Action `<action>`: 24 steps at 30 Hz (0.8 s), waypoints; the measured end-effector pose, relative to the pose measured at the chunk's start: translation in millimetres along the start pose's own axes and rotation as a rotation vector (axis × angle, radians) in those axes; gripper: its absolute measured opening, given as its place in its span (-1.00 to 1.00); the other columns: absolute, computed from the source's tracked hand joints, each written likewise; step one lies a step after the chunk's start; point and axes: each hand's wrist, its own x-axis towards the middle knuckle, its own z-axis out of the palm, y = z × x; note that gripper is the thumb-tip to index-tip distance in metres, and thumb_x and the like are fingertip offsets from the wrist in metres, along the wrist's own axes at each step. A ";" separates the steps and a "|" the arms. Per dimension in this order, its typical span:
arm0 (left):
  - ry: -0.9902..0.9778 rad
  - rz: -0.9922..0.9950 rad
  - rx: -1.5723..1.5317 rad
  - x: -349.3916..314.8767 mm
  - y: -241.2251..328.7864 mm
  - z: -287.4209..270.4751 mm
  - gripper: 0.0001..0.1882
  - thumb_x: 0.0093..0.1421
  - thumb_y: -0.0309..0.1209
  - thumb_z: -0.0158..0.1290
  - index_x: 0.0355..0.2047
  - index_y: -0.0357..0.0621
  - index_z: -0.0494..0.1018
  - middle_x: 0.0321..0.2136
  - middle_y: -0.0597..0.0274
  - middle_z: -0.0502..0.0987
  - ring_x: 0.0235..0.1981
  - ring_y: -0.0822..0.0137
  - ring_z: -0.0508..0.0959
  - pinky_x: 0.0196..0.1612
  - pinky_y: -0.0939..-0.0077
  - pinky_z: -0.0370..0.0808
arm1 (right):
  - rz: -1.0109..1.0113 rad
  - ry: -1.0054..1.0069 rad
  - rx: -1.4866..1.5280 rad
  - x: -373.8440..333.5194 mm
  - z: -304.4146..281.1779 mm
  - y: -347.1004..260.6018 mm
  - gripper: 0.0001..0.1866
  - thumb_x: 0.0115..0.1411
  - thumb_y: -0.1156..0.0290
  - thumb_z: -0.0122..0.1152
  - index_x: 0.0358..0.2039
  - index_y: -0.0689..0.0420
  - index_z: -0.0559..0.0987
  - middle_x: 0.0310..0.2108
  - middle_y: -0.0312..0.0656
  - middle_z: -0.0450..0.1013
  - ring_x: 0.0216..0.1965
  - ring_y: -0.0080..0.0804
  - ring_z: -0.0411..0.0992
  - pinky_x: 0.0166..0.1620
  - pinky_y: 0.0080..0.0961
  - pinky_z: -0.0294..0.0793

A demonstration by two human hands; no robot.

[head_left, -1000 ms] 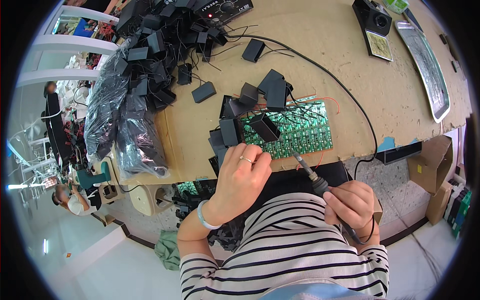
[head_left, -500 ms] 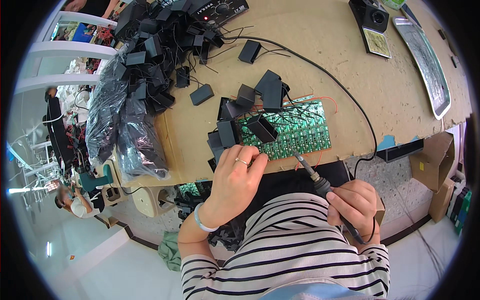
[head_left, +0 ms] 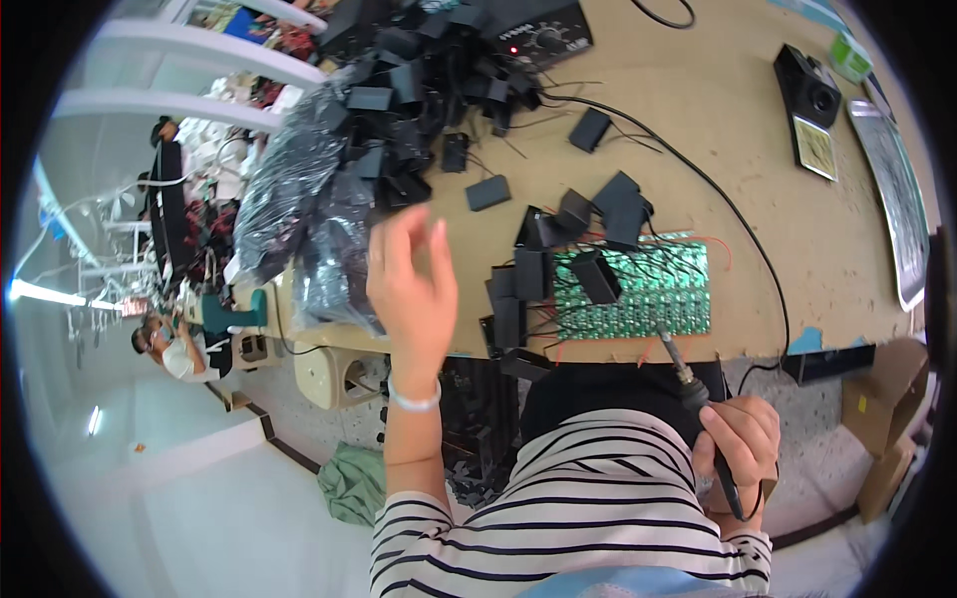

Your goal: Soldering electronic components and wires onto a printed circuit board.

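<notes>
My right hand (head_left: 740, 439) is wrapped round the handle of a soldering iron (head_left: 688, 384); its tip is at the near edge of a green circuit board panel (head_left: 678, 289). Several black plastic boxes (head_left: 533, 274) with thin wires lie over the panel's left part and beside it. My left hand (head_left: 414, 289) is raised left of the panel, fingers stretched and apart with nothing seen between them. Just beyond its fingertips lies a large heap of black boxes (head_left: 399, 85), partly on a clear plastic bag (head_left: 334, 249). A single black box (head_left: 487, 192) lies to the right of those fingertips.
At the back stands a black control unit (head_left: 543, 35) with a red light; a black cable (head_left: 698, 184) curves across the cardboard-covered table. To the right are a soldering iron stand (head_left: 812, 100) and a metal tray (head_left: 892, 199). Another person (head_left: 184, 349) sits far left.
My left hand has left the boxes at the panel's left edge and moved left and away from me toward the heap. The view has shifted; the soldering iron remains in my right hand.
</notes>
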 end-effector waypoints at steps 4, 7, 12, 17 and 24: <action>0.074 0.020 0.366 17.2 -67.8 30.1 -0.53 0.29 -0.30 0.23 0.06 -0.37 0.39 -0.18 -0.09 0.57 -0.27 0.01 0.63 -0.16 0.17 0.56 | -0.009 0.035 -0.008 0.4 1.6 -0.3 -0.76 -0.02 0.59 0.24 -0.27 0.24 0.63 -0.47 -0.18 0.54 -0.56 -0.31 0.52 -0.49 -0.44 0.53; 0.155 -0.070 0.374 26.8 -77.8 49.3 -0.63 0.30 -0.29 0.21 -0.06 -0.31 0.42 -0.29 -0.01 0.60 -0.33 0.02 0.62 -0.25 0.15 0.53 | -0.007 0.013 0.012 2.4 2.0 -2.7 -0.76 -0.03 0.60 0.25 -0.28 0.25 0.63 -0.46 -0.16 0.55 -0.56 -0.30 0.52 -0.48 -0.45 0.53; 0.218 -0.023 0.222 26.7 -65.7 42.4 -0.91 0.28 -0.45 0.17 -0.25 -0.19 0.53 -0.49 0.15 0.57 -0.49 0.15 0.59 -0.36 0.24 0.50 | 0.019 0.016 0.028 -0.4 1.7 -3.5 -0.79 -0.02 0.61 0.27 -0.30 0.26 0.64 -0.46 -0.15 0.55 -0.56 -0.30 0.52 -0.48 -0.45 0.53; 0.139 -0.041 -0.019 3.4 -22.8 11.8 -0.94 0.26 -0.51 0.22 -0.29 -0.23 0.60 -0.49 0.21 0.58 -0.52 0.41 0.54 -0.44 0.53 0.45 | 0.020 0.024 0.002 4.0 0.2 -0.1 -0.79 -0.03 0.62 0.27 -0.30 0.25 0.63 -0.44 -0.16 0.56 -0.56 -0.30 0.52 -0.49 -0.46 0.52; 0.104 -0.217 -0.655 -8.2 -18.4 22.5 -0.92 0.33 -0.55 0.17 -0.24 -0.34 0.60 -0.19 0.08 0.66 -0.17 0.37 0.64 -0.06 0.55 0.57 | 0.010 -0.012 0.039 10.0 -0.9 -4.3 -0.78 -0.01 0.61 0.29 -0.27 0.24 0.63 -0.45 -0.19 0.55 -0.55 -0.32 0.54 -0.49 -0.49 0.52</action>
